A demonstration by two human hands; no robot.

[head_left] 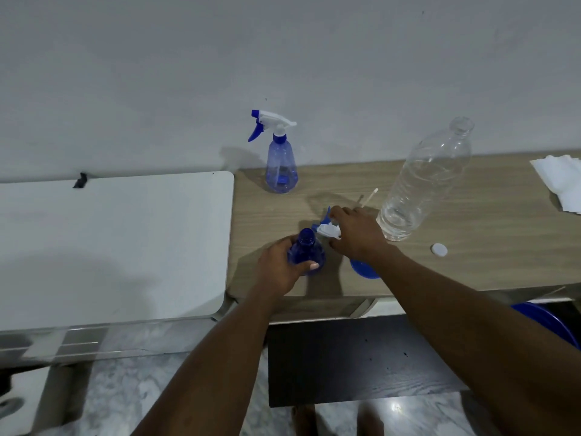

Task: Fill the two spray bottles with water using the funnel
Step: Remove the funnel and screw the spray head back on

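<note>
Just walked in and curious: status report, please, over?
Left hand grips open spray bottle. Right hand holds its trigger head. Funnel lies by right wrist. Second sprayer capped.

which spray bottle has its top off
The near bottle, gripped by the left hand: its neck is open. The far bottle by the wall has its sprayer on. The right hand holds the loose sprayer.
</note>
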